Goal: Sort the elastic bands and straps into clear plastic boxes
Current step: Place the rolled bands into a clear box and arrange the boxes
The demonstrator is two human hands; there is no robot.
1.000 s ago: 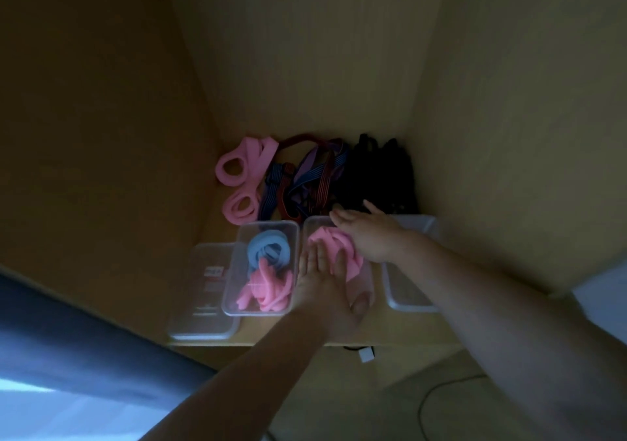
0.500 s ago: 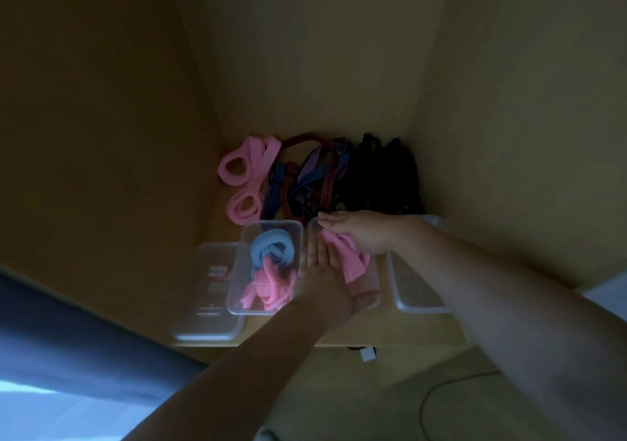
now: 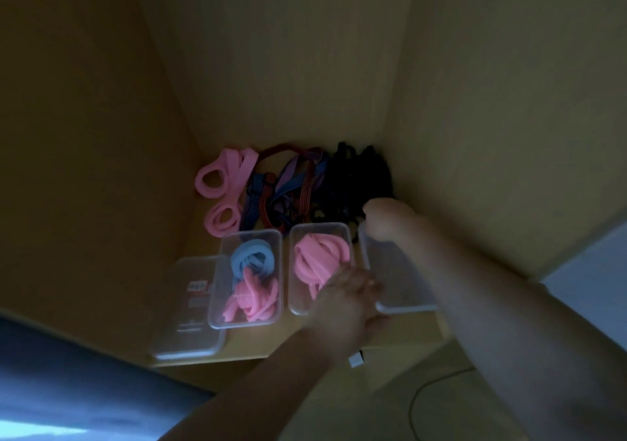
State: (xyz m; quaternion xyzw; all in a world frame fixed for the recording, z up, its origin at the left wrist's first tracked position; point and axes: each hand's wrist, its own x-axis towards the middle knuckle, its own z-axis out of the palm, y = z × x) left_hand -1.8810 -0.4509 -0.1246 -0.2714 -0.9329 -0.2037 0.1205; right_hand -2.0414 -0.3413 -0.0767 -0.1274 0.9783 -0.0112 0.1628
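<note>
1. Four clear plastic boxes sit in a row on a wooden shelf (image 3: 407, 333) inside a dim, yellow-walled alcove
2. The labelled box (image 3: 190, 327) is furthest left and nearest the shelf's front edge, with a red and white sticker showing on it
3. Touching it on the right, the second box (image 3: 244, 322) holds a blue band (image 3: 251, 257) at its far end and a tangle of pink bands (image 3: 252, 299) at its near end
4. The third box (image 3: 298, 301) stands just beside the second and holds a pink coil (image 3: 319, 260)
5. The right box (image 3: 397, 281) lies just beside the third box, partly under the right forearm
6. The right hand (image 3: 386, 220) is at the far end of the right box, with its fingers curled down over the far rim. It is blurred, but its grip looks closed on that rim
7. The left hand (image 3: 349, 299) reaches in between the near ends of the third box and the right box, with its fingertips at the right box's near left corner. I cannot tell whether its grip is closed on anything
8. The unsorted things lie behind the boxes against the back wall, touching one another: loose pink loops (image 3: 220, 189) on the left, striped straps (image 3: 291, 193) in the middle and black straps (image 3: 356, 182) on the right
9. A white plug (image 3: 354, 361) shows below the shelf's front edge, a thin cable (image 3: 412, 403) curves lower down, and a blue cloth (image 3: 68, 383) fills the lower left corner
</note>
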